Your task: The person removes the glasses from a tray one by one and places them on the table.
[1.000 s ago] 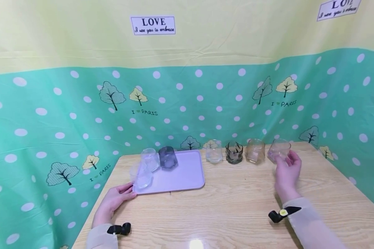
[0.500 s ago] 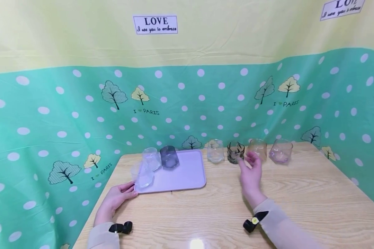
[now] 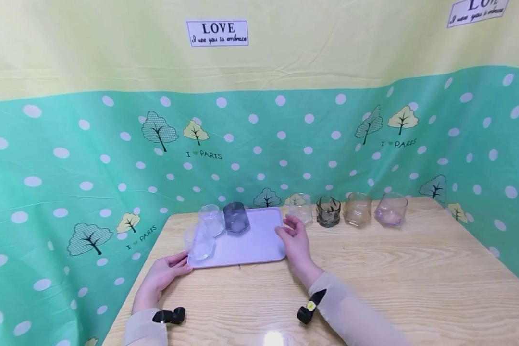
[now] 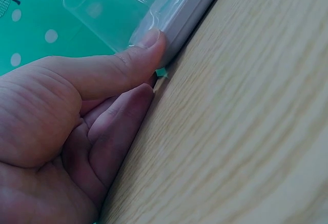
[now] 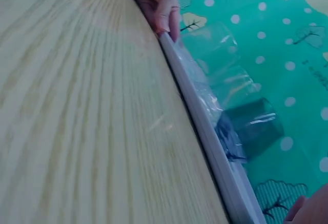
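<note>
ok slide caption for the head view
Left hand and right hand at opposite ends of a lilac tray with three glasses; four other glasses stand alongside.

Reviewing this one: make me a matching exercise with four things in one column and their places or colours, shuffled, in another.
Things
1. Left hand
2. Tray
3. Smoky grey glass
4. Pink-tinted glass

Places or colours
A. On the tray, near its far edge
B. Farthest right of the glasses
C. At the tray's near left corner
D. Lilac

Pairs: 1-C, 2-D, 3-A, 4-B
</note>
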### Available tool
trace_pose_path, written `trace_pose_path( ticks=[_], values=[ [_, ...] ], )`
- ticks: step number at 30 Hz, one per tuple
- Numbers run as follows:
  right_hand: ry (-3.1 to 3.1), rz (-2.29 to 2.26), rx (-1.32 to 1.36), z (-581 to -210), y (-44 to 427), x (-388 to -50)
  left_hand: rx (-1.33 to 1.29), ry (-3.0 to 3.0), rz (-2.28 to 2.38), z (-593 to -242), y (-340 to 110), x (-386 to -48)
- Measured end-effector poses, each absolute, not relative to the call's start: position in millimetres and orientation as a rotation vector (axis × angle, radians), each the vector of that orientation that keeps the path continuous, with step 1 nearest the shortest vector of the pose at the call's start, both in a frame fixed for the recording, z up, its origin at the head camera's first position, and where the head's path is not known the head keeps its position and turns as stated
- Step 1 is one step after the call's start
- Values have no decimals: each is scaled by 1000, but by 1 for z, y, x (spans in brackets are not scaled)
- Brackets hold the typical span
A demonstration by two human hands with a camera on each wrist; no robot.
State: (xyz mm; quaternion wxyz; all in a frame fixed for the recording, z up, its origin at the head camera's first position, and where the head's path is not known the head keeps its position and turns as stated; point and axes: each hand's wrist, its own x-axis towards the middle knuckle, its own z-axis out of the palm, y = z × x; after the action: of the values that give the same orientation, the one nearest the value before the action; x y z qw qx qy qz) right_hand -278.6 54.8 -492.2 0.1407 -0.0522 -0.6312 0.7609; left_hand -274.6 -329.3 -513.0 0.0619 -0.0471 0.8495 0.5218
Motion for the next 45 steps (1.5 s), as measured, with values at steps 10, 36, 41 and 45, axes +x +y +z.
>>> trace_pose_path(
  ticks=[10,36,41,45],
  values=[
    [-2083,2150,-10,-499,1,-301,-159,2573,1573,-513,-334,-272],
    [-2262,1782,-84,-527,-59,-349,-176,2526,1658,-519,-325,-271],
    [-2279,1731,-36,-527,-59,-354,-169,2520,1669,-518,-326,-273],
    [-2336,1682,-32,-527,-59,-357,-170,2521,1671,-517,-326,-275]
  ],
)
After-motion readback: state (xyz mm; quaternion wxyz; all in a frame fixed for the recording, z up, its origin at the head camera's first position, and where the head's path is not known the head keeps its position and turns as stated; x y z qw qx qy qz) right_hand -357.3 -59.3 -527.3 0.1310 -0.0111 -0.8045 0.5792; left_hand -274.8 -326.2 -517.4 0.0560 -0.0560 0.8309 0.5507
